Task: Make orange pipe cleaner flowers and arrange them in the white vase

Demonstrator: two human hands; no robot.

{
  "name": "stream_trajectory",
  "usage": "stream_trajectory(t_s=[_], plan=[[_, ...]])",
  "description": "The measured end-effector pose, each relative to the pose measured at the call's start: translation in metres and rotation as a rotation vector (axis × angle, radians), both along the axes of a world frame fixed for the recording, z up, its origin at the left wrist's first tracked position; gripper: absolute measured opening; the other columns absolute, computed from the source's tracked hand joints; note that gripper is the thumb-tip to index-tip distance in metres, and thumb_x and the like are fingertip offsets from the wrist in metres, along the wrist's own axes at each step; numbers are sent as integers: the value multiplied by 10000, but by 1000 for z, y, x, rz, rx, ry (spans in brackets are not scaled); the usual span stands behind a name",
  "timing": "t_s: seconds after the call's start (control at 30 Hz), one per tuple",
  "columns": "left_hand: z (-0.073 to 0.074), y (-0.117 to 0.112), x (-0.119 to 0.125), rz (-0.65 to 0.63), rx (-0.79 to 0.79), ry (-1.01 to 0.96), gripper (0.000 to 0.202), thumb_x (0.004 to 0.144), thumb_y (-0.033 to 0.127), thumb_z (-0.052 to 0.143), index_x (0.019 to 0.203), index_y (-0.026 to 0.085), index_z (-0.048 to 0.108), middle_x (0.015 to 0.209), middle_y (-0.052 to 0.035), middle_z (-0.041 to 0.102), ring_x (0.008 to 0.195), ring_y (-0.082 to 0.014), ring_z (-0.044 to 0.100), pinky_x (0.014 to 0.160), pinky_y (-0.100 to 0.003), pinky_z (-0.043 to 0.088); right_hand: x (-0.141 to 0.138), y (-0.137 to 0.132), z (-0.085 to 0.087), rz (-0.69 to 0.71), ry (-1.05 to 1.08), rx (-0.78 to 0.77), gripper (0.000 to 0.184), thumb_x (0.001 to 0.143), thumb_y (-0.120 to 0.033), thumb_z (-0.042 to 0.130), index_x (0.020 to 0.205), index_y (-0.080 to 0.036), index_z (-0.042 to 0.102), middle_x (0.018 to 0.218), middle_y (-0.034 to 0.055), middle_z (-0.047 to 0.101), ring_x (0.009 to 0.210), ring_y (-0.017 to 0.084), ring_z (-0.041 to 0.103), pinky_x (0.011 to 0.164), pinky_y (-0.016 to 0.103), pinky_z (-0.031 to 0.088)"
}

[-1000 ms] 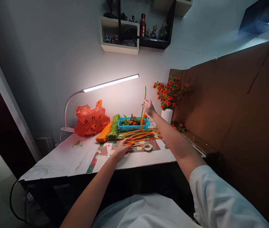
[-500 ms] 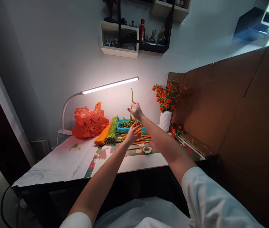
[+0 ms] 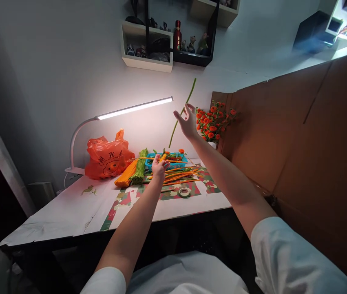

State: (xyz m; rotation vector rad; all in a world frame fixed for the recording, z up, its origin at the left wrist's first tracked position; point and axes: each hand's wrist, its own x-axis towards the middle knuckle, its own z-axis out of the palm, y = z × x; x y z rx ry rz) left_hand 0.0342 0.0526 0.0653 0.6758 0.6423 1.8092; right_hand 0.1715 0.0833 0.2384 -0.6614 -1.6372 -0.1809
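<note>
Raised above the table, my right hand (image 3: 188, 123) pinches a long green pipe cleaner (image 3: 192, 90) that slants from upper right to lower left. Lower down, my left hand (image 3: 159, 166) is closed around a small orange pipe-cleaner piece (image 3: 163, 157), whose exact shape is partly covered by the fingers. Behind the left hand stands a blue basket (image 3: 179, 165) holding orange flowers and green pieces. Loose orange and green pipe cleaners (image 3: 182, 175) lie to its right. On the left are an orange bundle (image 3: 126, 175) and a green bundle (image 3: 139, 169) of pipe cleaners.
A roll of tape (image 3: 184, 192) lies near the table's front. An orange plastic bag (image 3: 109, 159) sits beneath a lit desk lamp (image 3: 136, 108). Orange flowers (image 3: 211, 122) in a white vase stand behind my right forearm. A cardboard sheet (image 3: 283, 122) walls off the right side.
My right hand has risen and moved right with the green pipe cleaner, which now tilts and is clear of my left hand. My left hand has shifted slightly left. The camera view has turned a little.
</note>
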Motion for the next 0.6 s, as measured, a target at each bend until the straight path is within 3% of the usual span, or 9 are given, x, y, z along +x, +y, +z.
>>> stream_trajectory(t_s=[0.17, 0.3, 0.43, 0.6], plan=[[5, 7, -1, 14, 9, -50, 547, 810, -24, 505, 1277, 260, 494, 975, -33, 631, 574, -38, 591, 667, -208, 565, 11, 4, -17, 25, 174, -69, 689, 848, -593, 528, 1428, -249, 388, 1355, 130, 381, 1190, 265, 521, 949, 428, 504], [-19, 9, 1, -58, -178, 46, 653, 772, -48, 540, 1358, 226, 450, 1018, -81, 615, 613, -77, 650, 652, -224, 570, 18, 9, -21, -22, 306, -102, 484, 863, -403, 582, 1294, -185, 553, 1250, 133, 514, 983, 212, 625, 862, 375, 551], [-37, 5, -4, -133, -272, 140, 707, 760, -75, 527, 1398, 213, 432, 1034, -122, 585, 725, -139, 702, 687, -242, 583, 24, 2, -24, -89, 243, -153, 274, 843, -190, 551, 1083, -132, 671, 1086, 122, 642, 858, 181, 648, 840, 345, 550], [-36, 7, -25, -287, -323, 122, 661, 791, -38, 514, 1389, 235, 453, 1075, -144, 562, 784, -174, 708, 724, -315, 604, 22, -13, -47, -125, 99, -333, 264, 842, -144, 508, 1033, -111, 687, 929, 102, 703, 760, 170, 661, 794, 317, 540]])
